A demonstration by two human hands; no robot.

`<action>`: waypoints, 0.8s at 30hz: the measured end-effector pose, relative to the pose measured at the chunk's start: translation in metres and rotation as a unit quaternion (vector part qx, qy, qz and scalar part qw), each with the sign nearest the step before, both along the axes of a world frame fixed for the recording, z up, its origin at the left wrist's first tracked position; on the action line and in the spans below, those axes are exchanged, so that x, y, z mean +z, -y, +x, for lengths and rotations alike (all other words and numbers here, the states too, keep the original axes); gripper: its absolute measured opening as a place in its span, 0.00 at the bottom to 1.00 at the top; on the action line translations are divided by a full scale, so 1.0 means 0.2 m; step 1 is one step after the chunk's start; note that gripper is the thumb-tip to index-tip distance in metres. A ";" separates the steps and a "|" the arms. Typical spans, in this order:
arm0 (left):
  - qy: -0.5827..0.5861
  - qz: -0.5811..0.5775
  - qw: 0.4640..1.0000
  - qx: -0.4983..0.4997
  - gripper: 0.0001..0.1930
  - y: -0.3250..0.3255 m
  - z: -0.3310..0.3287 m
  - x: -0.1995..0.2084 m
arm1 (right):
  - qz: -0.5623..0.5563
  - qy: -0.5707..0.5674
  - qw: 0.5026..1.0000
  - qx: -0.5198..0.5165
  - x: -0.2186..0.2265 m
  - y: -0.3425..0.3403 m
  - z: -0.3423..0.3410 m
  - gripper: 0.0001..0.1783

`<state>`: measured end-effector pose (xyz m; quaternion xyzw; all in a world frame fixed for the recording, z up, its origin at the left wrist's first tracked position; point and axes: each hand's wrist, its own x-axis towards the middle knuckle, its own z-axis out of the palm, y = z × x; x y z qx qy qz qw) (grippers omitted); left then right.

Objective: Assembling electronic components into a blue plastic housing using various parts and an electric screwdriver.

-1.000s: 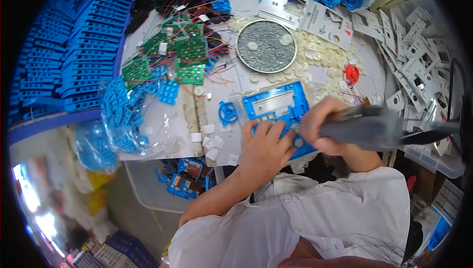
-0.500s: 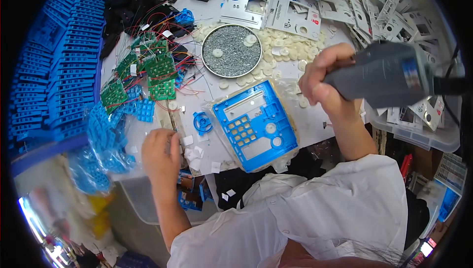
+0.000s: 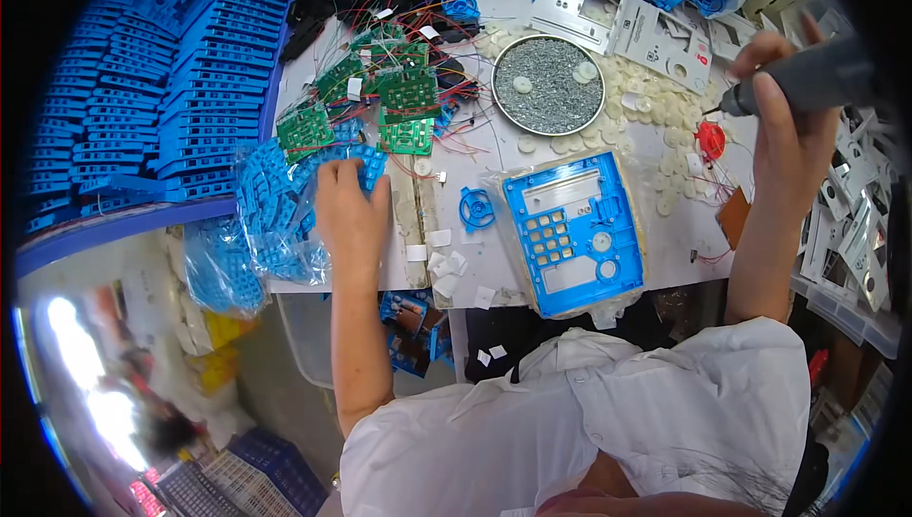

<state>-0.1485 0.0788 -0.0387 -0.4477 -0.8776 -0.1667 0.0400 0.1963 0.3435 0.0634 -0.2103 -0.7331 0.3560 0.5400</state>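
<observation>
My left hand (image 3: 351, 213) is over the blue rubber keypads (image 3: 369, 165) at the left of the table, thumb apart from the fingers. Its fingertips are at the nearest keypads; whether they touch is unclear. At the right, my right hand (image 3: 793, 132) is closed around a dark grey electric screwdriver (image 3: 815, 78), its thin tip pointing left. Between my hands, a blue plastic housing (image 3: 622, 275) lies inner side up on a padded, film-wrapped base. Rows of small square openings and two round holes show in it. Beside it lies a blue ring-shaped part (image 3: 477, 209).
A round tin of screws (image 3: 548, 89) stands behind the housing, among many whitish discs (image 3: 655, 99). Green circuit boards (image 3: 408, 94) with wires lie left of it. Blue housings (image 3: 204, 70) are stacked far left. Silvery panels (image 3: 584, 4) lie behind; more fill a bin (image 3: 860, 322) at right.
My view has shifted left. My left hand has moved forward to the blue keypads. My right hand, still holding the screwdriver, has moved farther from the housing, to the right.
</observation>
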 end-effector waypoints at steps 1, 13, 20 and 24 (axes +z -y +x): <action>-0.019 -0.002 1.000 -0.007 0.16 -0.01 -0.02 -0.01 | 0.045 -0.026 0.998 -0.047 0.00 0.05 0.00 0.39; -0.054 0.101 0.981 -0.155 0.14 0.10 0.18 0.21 | 0.172 -0.017 0.973 -0.151 -0.18 0.49 0.20 0.46; 0.284 0.078 0.925 -0.240 0.18 0.07 0.64 0.37 | 0.190 0.017 0.972 0.137 -0.11 0.58 0.21 0.35; 0.422 0.067 0.857 -0.287 0.20 0.00 0.71 0.38 | -0.045 0.257 0.926 0.273 -0.02 0.59 -0.13 0.35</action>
